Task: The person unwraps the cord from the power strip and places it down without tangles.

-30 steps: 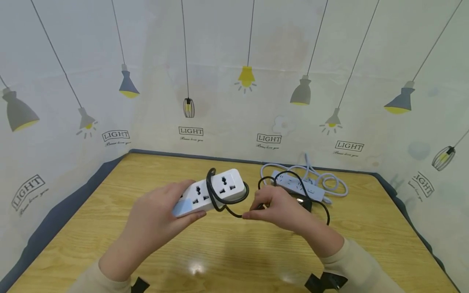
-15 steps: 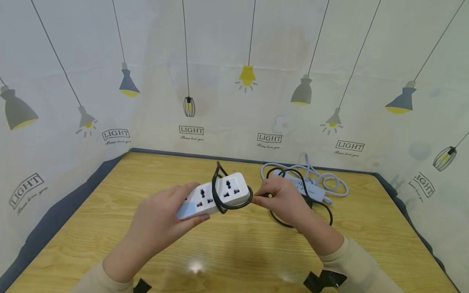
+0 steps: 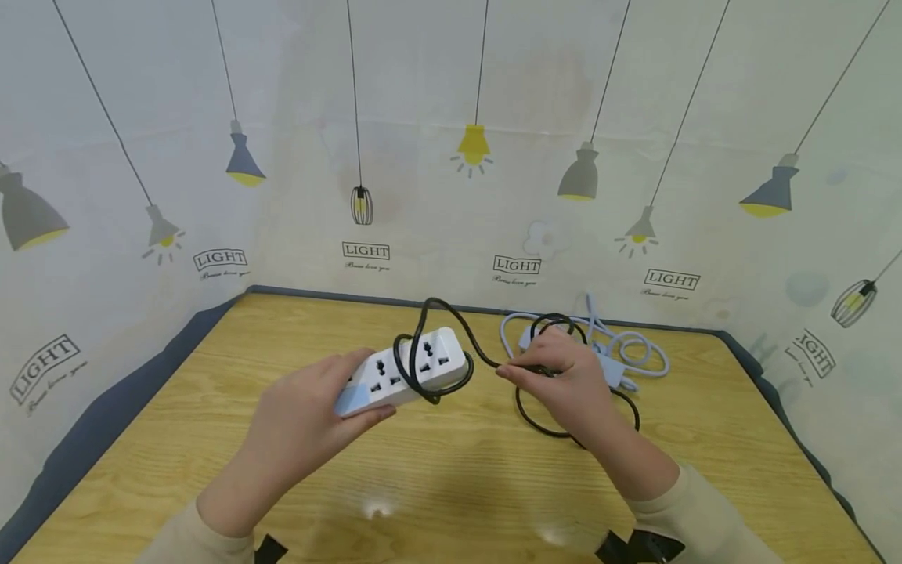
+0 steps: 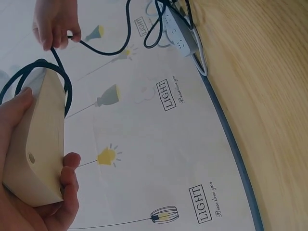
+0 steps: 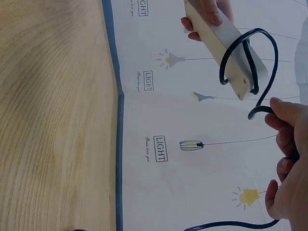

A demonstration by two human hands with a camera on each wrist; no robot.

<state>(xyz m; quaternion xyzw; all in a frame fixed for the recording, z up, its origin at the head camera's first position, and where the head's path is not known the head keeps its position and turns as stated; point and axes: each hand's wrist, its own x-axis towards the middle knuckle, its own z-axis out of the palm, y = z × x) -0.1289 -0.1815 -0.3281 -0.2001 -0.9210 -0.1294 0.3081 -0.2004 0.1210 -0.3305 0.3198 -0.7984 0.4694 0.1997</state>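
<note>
My left hand (image 3: 299,423) grips a white power strip (image 3: 444,345) by its near end, fingers and thumb round its sides, holding it above the table. A black cord (image 3: 431,305) loops around the strip's far end. From there the cord arches over to my right hand (image 3: 564,384), which pinches it between thumb and fingertips. In the left wrist view the strip's pale underside (image 4: 43,130) faces the camera. The right wrist view shows the cord's loops (image 5: 252,62) round the strip's end and my right thumb (image 5: 284,108) on the cord.
Behind my right hand, a second, bluish-white power strip (image 3: 609,368) lies on the wooden table (image 3: 451,486) with its pale cord (image 3: 644,356) coiled beside it. More black cord (image 3: 543,429) hangs in loops there. A lamp-patterned cloth (image 3: 423,157) walls the table's back and sides.
My right hand dipped close to the strip's far end, then drew right and slightly up. A larger cord loop now rises above the strip, which stays in my left hand.
</note>
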